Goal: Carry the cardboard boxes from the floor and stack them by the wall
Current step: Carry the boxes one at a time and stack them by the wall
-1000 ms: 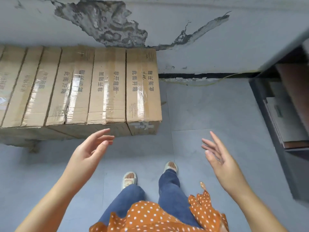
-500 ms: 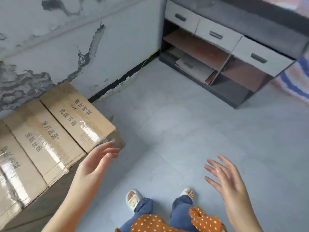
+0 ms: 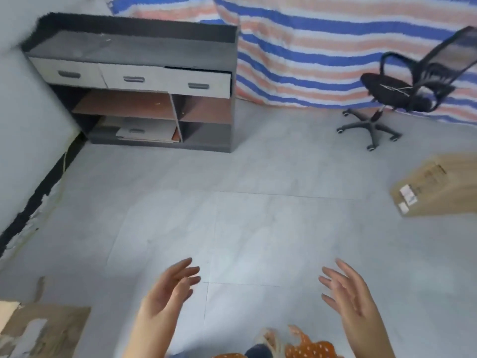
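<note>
A pale tiled floor [image 3: 258, 215] fills most of the frame. Across the upper right hangs a striped tarpaulin [image 3: 322, 42] in blue, orange and white. At upper left a dark cabinet [image 3: 134, 81] with three light drawers and open shelves stands against the wall [image 3: 23, 125], which runs down the left edge above a black skirting strip. A black mesh office chair [image 3: 402, 91] on castors sits at upper right, just before the tarpaulin. At the right edge, middle height, a cardboard box [image 3: 438, 187] lies on the floor, well apart from both hands, its labels too blurred to read. In the lower left corner lies what seems to be torn flat cardboard [image 3: 44, 329]. At the bottom, the left hand [image 3: 167, 290] and right hand [image 3: 348, 295] are raised with fingers spread wide, palms facing each other, holding nothing.
</note>
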